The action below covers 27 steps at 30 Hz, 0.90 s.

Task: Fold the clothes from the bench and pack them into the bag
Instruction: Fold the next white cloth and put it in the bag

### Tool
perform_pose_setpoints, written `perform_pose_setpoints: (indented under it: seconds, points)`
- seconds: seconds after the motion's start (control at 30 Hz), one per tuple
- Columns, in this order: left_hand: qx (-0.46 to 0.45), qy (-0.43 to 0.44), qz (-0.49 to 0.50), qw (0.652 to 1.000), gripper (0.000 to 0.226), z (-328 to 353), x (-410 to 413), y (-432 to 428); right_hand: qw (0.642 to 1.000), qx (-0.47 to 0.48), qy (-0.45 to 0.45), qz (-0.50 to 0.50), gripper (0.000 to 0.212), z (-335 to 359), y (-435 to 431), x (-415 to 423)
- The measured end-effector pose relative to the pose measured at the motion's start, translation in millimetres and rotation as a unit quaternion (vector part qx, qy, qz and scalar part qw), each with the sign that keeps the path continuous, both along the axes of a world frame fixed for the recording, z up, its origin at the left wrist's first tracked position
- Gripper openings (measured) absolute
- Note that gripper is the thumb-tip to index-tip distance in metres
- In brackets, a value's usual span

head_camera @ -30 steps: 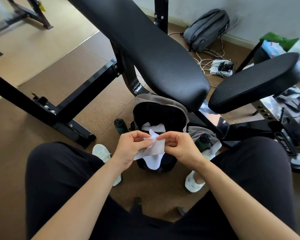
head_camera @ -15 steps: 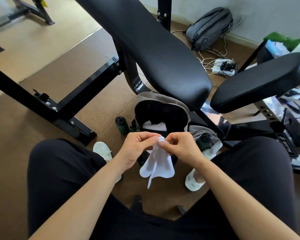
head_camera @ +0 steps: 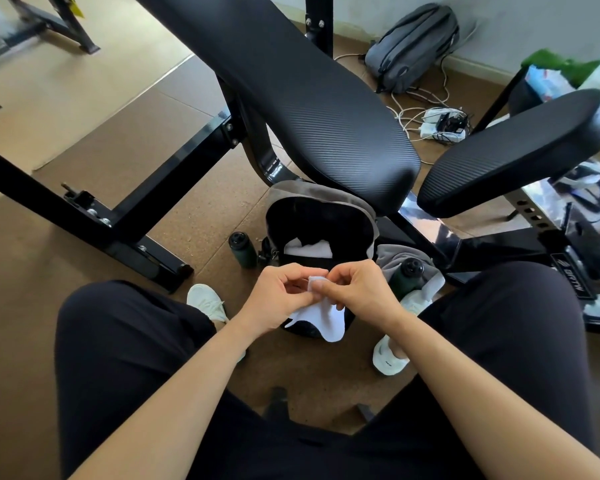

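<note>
A: Entry, head view. Hands?

B: Left hand point(head_camera: 284, 296) and right hand point(head_camera: 360, 292) are close together between the knees. The fingers of both are curled, and both pinch the top edge of a white cloth point(head_camera: 328, 322).

A: Position of the cloth?

B: It hangs below the two hands, in front of the near wall of the bag point(head_camera: 291, 192). It is not inside the bag. How far it is folded: cannot tell.

A: Bag?

B: It sits on the floor, open, black inside with a grey rim, partly under the end of the bench point(head_camera: 309, 98). A folded white piece point(head_camera: 310, 250) lies inside it.

A: Bench surface?

B: The long black pad is bare where it is in view. A second pad point(head_camera: 513, 150) is to the right.

A: Other items?

B: A dark green bottle point(head_camera: 243, 249) stands just left of the bag. Another bottle point(head_camera: 408, 277) lies on a grey towel point(head_camera: 393, 252) to the bag's right. A grey backpack point(head_camera: 412, 43) is by the far wall, with cables near it.
</note>
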<state>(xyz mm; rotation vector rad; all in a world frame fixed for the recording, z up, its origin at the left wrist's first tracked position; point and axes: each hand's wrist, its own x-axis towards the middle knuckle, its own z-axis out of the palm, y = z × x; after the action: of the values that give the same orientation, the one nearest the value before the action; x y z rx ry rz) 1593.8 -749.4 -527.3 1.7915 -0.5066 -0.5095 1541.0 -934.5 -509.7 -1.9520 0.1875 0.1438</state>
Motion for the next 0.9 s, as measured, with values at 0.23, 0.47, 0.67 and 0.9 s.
perform_pose_setpoints:
  seconds: [0.23, 0.47, 0.67, 0.9]
  points:
    - [0.024, -0.032, 0.072, 0.997, 0.026, 0.7, 5.5, 3.3, 0.996, -0.042, 0.029, 0.072, 0.018, -2.8, -9.0, 5.9]
    - [-0.036, 0.008, 0.247, 0.968, 0.031, -2.5, 23.9, 16.9, 0.950, -0.188, 0.164, 0.188, 0.021, -25.9, -24.5, 4.9]
    - [-0.064, 0.018, 0.395, 0.916, 0.028, -7.3, 50.2, 40.2, 0.918, -0.261, 0.214, 0.208, 0.030, -31.7, -46.5, 2.2]
    - [0.003, 0.051, 0.479, 0.876, 0.027, -27.5, 58.0, 51.5, 0.951, -0.296, 0.087, 0.036, 0.032, -32.1, -50.7, 11.2]
